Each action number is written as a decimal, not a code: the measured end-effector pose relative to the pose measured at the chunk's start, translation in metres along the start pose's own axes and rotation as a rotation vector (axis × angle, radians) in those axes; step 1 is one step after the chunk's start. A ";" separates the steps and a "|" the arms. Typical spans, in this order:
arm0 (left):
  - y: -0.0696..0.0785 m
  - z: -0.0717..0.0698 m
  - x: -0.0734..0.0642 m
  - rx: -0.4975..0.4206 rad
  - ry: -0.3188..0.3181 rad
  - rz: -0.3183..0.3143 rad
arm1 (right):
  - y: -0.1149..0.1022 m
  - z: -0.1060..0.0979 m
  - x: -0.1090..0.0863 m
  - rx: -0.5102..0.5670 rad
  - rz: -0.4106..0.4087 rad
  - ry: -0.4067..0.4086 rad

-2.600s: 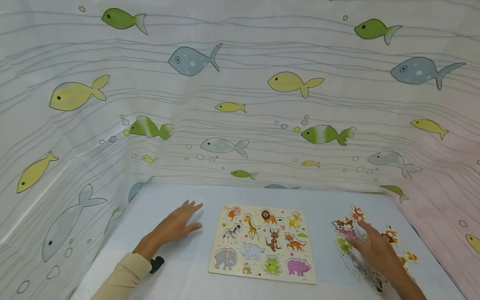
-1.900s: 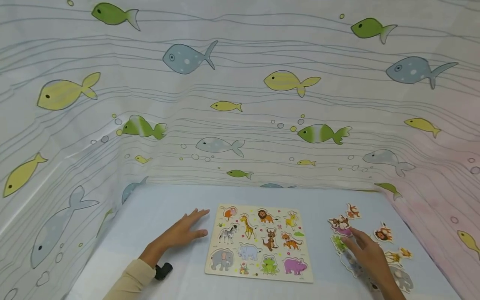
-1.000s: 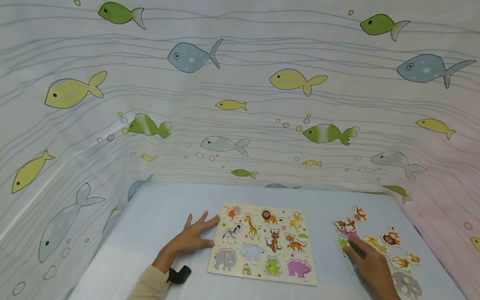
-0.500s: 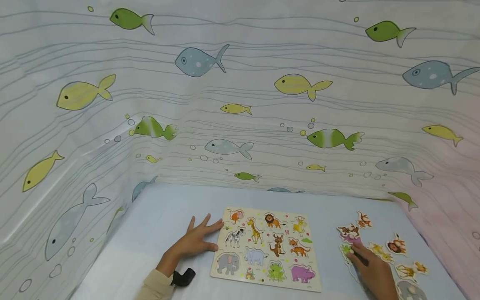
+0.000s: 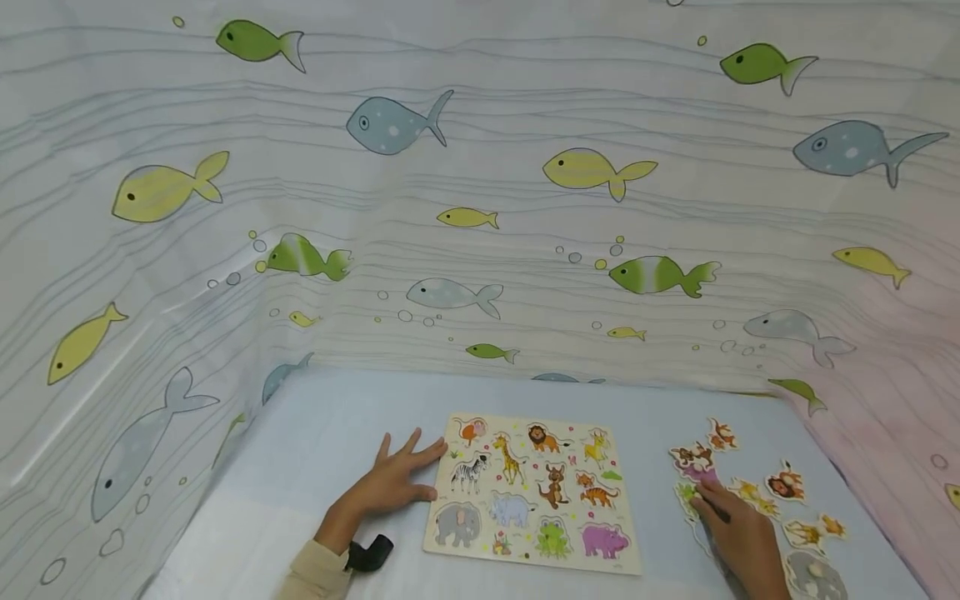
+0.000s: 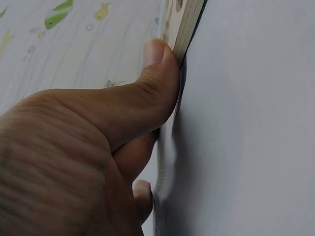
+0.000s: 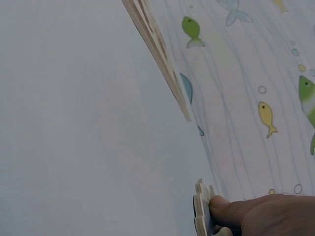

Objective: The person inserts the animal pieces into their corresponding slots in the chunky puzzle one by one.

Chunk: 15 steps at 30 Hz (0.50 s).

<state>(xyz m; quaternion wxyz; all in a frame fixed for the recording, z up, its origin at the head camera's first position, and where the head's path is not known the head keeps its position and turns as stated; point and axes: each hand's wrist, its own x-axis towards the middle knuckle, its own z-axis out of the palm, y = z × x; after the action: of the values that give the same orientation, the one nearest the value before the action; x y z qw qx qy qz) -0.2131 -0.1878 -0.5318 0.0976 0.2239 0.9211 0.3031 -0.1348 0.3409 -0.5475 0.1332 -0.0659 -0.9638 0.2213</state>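
A beige sleeve [image 5: 311,571] is covering my left forearm, with a black device [image 5: 371,553] sitting at the wrist. My left hand [image 5: 386,485] is lying with its fingers spread wide, gripping nothing, the thumb touching the left edge of the animal board [image 5: 531,477], which is lying flat on the pale table [image 5: 360,408]. Well apart from it, a green piece [image 5: 683,493], a brown-and-white piece [image 5: 690,455] and a purple piece [image 5: 697,474] are bunching together, an orange piece [image 5: 723,435] lying just beyond. My right hand [image 5: 742,533] is bending thumb and forefinger close together at the green piece, thumb touching wood; whether I am pinching anything, I cannot tell. Further right, a yellow piece [image 5: 754,496], the lion piece [image 5: 785,484], the giraffe piece [image 5: 813,532] and the elephant piece [image 5: 813,577] are lying loose.
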 end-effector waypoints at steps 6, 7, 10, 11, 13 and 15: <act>0.000 -0.001 0.000 -0.008 -0.001 0.002 | -0.002 0.000 0.002 0.005 -0.017 0.050; 0.000 -0.002 0.000 -0.007 0.000 0.006 | -0.002 0.000 0.001 0.010 -0.020 0.063; -0.001 -0.002 0.001 -0.002 0.008 0.029 | -0.003 0.000 0.000 0.018 -0.035 0.112; -0.001 -0.002 0.001 -0.001 0.010 0.034 | -0.004 0.000 -0.001 0.021 -0.034 0.121; -0.002 -0.002 0.001 -0.005 0.013 0.039 | -0.004 0.001 -0.002 0.026 -0.026 0.132; -0.002 -0.001 0.001 -0.016 0.012 0.035 | -0.005 0.002 -0.003 0.026 -0.009 0.127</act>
<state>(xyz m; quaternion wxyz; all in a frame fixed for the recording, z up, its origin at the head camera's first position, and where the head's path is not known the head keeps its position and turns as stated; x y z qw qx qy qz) -0.2149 -0.1898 -0.5324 0.0887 0.2377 0.9151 0.3135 -0.1331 0.3351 -0.5472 0.1960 -0.0739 -0.9507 0.2286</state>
